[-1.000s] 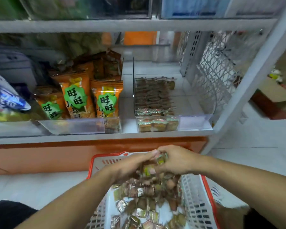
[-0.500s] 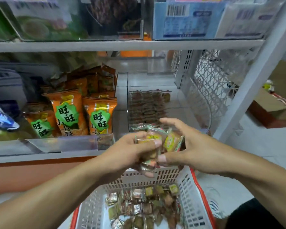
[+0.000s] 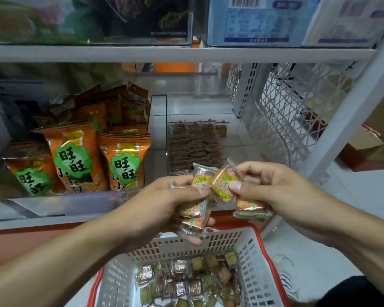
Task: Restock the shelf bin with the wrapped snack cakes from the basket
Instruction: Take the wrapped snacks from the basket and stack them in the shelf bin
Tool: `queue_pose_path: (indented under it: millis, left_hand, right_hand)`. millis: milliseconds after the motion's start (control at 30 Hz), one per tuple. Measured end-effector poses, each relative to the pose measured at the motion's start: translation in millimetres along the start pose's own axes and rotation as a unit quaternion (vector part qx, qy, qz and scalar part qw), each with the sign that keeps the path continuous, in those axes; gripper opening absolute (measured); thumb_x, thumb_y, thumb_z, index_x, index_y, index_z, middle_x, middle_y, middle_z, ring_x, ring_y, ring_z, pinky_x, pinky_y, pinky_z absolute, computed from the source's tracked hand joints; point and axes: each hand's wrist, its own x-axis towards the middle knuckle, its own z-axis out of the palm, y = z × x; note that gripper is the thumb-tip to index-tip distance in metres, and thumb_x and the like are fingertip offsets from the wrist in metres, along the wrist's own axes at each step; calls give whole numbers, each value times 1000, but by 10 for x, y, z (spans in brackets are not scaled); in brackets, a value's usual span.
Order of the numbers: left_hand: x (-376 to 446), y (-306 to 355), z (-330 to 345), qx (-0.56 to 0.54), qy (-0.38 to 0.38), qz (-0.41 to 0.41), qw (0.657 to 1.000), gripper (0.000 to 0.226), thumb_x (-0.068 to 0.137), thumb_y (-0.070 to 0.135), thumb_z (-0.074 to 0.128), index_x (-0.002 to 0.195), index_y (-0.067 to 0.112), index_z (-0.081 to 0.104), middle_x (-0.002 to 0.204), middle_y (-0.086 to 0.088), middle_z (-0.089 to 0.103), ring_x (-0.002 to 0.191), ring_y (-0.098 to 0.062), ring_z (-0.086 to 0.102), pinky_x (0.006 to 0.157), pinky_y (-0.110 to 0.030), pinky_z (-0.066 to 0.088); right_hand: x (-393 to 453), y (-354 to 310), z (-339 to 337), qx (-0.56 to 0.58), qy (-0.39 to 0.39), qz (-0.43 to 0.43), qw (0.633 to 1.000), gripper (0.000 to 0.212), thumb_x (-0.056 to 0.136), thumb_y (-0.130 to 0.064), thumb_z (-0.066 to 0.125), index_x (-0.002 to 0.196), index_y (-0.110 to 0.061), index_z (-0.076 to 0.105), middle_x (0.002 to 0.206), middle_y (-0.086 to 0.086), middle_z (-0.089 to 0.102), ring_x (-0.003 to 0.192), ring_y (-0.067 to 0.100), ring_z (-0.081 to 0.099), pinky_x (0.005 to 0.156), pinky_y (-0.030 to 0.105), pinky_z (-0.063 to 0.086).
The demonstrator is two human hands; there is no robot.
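My left hand grips a stack of several wrapped snack cakes, one of them sticking up by my thumb. My right hand pinches a wrapped cake between thumb and fingers and holds another cake under its palm. Both hands hover in front of the clear shelf bin, which holds rows of brown cakes along its left side. Below them stands the white basket with a red rim, with several loose wrapped cakes inside.
Orange snack bags fill the clear bin to the left. A white shelf post and a mesh side panel bound the bin on the right. An upper shelf carries boxes overhead. Tiled floor lies to the right.
Both hands rose out of the basket with cakes and came up level with the shelf bin front. My right hand now pinches one cake apart from the left hand's stack.
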Motion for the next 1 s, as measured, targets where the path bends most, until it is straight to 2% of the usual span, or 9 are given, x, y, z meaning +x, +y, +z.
queue_pose_path:
  millis: [167,233,300,400,500,600,667,800,1000]
  left_hand:
    - [-67,56,-40,73,-13,16,997,34,89,24,75,122,27,73,104,-12,74,87,-24,74,68,-39,64]
    - [-85,38,-11,102,-19,18,994,38,87,30,80,124,31,72,106,-4,77,83,-18,74,67,-37,63]
    - [-87,-4,46,96,-9,25,995,35,90,35,79,124,28,72,112,-4,78,93,-17,76,73,-38,63]
    - [-69,-75,115,65,39,21,997,26,93,32,73,118,25,75,104,-7,80,88,-19,77,69,-36,63]
    - [-58,-79,127,13,70,-14,997,23,93,34,73,110,20,77,83,-4,76,63,-17,71,47,-27,57]
    - [-50,-56,118,-84,111,-47,989,32,81,38,79,100,13,79,82,-9,72,71,-19,73,44,-26,54]
    - [-46,-50,132,-89,127,-55,986,33,76,40,80,96,13,80,84,-9,75,75,-19,75,45,-26,54]
    - [-49,-57,151,-59,118,-46,990,19,88,34,72,101,22,81,80,-4,74,66,-14,72,45,-26,55]
    - [-76,-51,136,-35,97,-23,994,19,96,31,68,109,23,79,73,1,70,58,-11,66,43,-24,54]
  right_hand:
    - [21,-32,22,-35,47,-21,998,36,69,-29,82,99,-13,69,88,14,77,70,16,68,72,33,51]
    - [22,-18,57,-57,57,-32,996,29,70,-29,86,92,-18,72,88,11,76,72,18,69,73,38,55]
    - [18,6,104,-80,61,-43,994,22,73,-25,88,89,-22,73,90,8,76,75,20,71,77,43,57]
    - [14,0,161,-99,45,-40,993,23,74,-21,87,94,-21,73,93,6,76,79,15,70,80,38,58]
    - [-7,-75,56,44,9,-6,999,35,72,-18,83,106,-14,73,108,9,75,95,18,71,72,27,58]
    - [-45,-161,-83,145,-19,2,989,51,70,6,80,118,-10,70,121,12,72,112,24,70,87,30,59]
    - [-46,-150,-52,159,-32,5,987,47,77,11,72,121,-2,63,116,17,73,102,29,73,82,28,61]
    - [-22,-58,109,108,-19,27,994,34,86,-15,70,115,-1,62,100,16,74,75,22,70,51,23,54]
    - [7,-24,136,71,8,11,997,33,82,-20,76,111,-6,66,92,11,72,72,16,66,54,24,51]
